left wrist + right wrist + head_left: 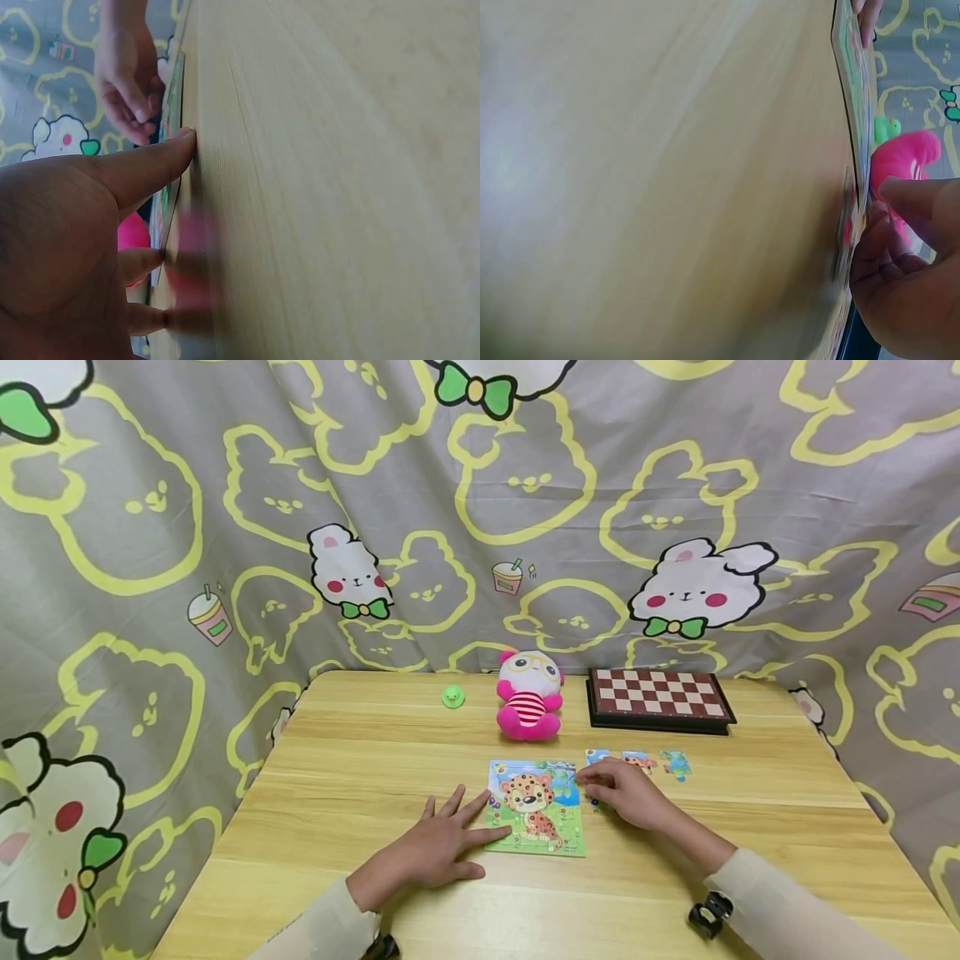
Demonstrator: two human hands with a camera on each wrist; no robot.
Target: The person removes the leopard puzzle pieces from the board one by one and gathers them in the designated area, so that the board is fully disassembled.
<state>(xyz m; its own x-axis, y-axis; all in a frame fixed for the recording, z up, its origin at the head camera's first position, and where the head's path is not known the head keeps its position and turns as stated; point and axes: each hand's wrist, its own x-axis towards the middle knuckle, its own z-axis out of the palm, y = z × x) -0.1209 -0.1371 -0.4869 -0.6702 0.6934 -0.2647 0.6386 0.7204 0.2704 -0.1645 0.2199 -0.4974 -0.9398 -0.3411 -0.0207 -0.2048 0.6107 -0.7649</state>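
Observation:
A jigsaw puzzle (536,839) with a spotted cartoon leopard lies flat on the wooden table. Fingers spread, my left hand (438,847) rests at its left edge, with fingertips over the border; the left wrist view shows the thumb (154,169) reaching over that edge. At the puzzle's upper right edge is my right hand (626,789), fingers loosely bent and fingertips right at the border. Seen by the right wrist, its thumb (911,196) and forefinger come close together, with no piece showing between them. Part of a loose piece (595,803) shows beneath this hand.
Several loose puzzle pieces (677,764) lie beyond the right hand. Behind the puzzle sits a pink and white plush toy (528,706), with a small green duck (452,696) to its left. A checkered board box (660,700) stands back right. A patterned curtain (442,568) borders the table.

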